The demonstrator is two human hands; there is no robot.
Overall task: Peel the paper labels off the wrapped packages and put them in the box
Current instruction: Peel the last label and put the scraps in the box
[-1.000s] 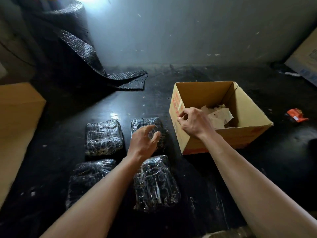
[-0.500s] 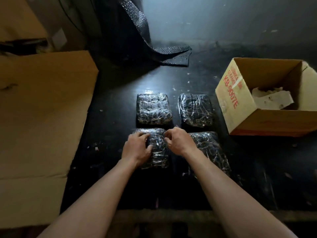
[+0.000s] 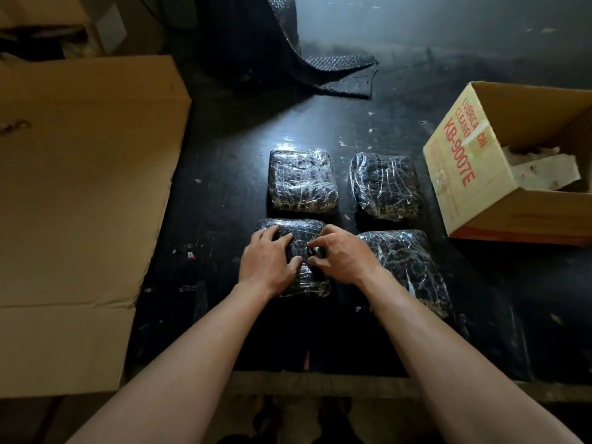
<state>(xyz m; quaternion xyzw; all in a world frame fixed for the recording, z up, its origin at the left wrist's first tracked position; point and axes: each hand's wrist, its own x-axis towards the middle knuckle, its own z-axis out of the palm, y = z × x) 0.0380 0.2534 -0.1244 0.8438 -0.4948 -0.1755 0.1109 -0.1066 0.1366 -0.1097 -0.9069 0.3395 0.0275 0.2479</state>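
Leftward, a flattened cardboard sheet is laid beside the black table. An open cardboard box is seen at right. Four wrapped packages are set two by two; the near-left package is pressed by the flat left hand and pinched by the curled right hand. Peeled paper labels are held in the box.

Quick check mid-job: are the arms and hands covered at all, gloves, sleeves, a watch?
No. The left hand and right hand are ungloved, the left forearm and right forearm bare to the frame's edge, no sleeve in view. No watch, ring or wristband shows.
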